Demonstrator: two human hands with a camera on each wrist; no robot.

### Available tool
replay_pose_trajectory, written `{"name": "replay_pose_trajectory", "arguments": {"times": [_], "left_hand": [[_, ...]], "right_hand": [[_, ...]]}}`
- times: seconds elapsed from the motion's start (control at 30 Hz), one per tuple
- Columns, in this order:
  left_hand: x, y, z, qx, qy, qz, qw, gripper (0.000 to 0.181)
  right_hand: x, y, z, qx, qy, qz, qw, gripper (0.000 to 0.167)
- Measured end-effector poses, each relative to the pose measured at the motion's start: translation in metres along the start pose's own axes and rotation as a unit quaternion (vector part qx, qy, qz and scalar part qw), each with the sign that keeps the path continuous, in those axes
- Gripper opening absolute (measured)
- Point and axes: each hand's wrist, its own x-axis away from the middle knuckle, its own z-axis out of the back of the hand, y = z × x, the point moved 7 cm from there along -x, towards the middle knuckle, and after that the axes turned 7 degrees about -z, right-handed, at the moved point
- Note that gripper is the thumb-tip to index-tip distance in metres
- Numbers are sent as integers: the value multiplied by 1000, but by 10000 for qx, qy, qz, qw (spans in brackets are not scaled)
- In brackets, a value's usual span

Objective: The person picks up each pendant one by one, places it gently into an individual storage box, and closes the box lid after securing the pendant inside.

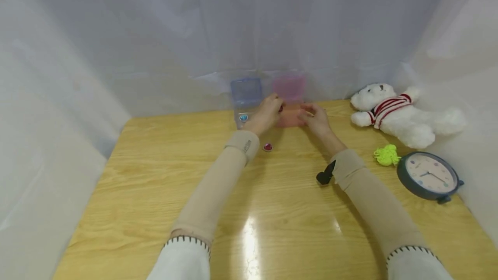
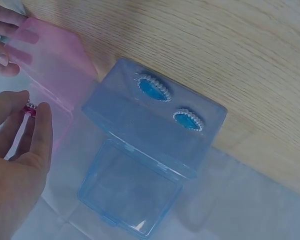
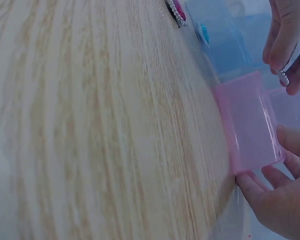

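About half done, by my judgement.
Two blue gems lie in the open blue box; my left hand pinches a red gem in its fingers near the open pink box, which my right hand grips at one end. A second red gem remains on the tabletop. The teddy bear, yarn and clock sit aside, obstructing nothing.

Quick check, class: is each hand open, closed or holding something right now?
Left hand: closed, pinching a red gem between fingertips.
Right hand: holding the pink box at its side.
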Motion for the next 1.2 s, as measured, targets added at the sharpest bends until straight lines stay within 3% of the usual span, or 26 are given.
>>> {"name": "replay_pose_trajectory", "arguments": {"times": [0.47,0.83,1.2], "left_hand": [[-9,0,-10,-426,-307,-39,9986,18],[-11,-2,-15,-420,-301,8,9987,16],[-15,-7,-18,-320,-341,150,9988,32]], "right_hand": [[1,-1,-3,-66,-2,43,10000,46],[0,1,-3,-68,36,30,10000,45],[-2,2,-1,-178,33,55,9998,46]]}}
